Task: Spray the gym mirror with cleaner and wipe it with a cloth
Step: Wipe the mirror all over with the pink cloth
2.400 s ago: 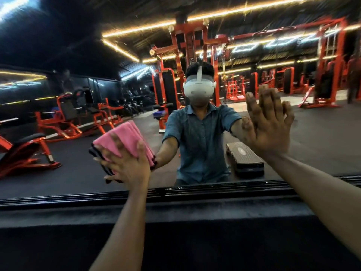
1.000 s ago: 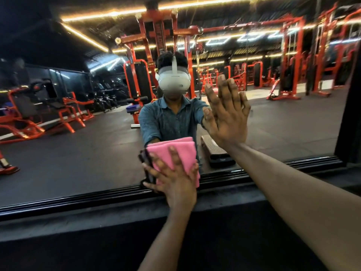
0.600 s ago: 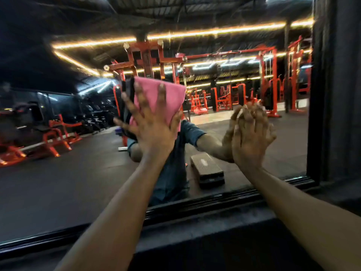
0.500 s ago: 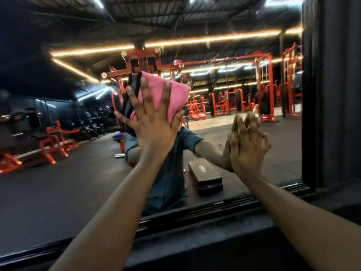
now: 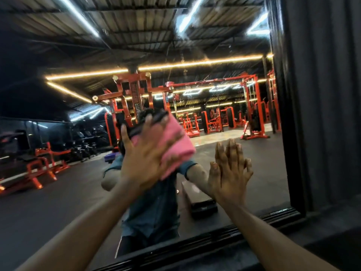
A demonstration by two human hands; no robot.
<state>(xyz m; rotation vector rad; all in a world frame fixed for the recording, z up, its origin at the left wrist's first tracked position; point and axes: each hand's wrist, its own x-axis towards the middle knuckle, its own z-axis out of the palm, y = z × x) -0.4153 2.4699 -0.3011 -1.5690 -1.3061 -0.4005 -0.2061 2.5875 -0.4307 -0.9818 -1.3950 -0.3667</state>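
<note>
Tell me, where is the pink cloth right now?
The pink cloth is near the middle of the head view, pressed flat on the mirror under the left hand, left of the right hand.

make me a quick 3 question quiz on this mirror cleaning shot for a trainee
1. True or false: the left hand presses the pink cloth against the mirror.
2. What is the right hand doing? A) gripping a spray bottle B) resting flat on the glass C) hanging at the side
3. Which edge of the mirror frame is nearest the right hand?

Key: 1 true; 2 B; 3 the right edge.
</note>
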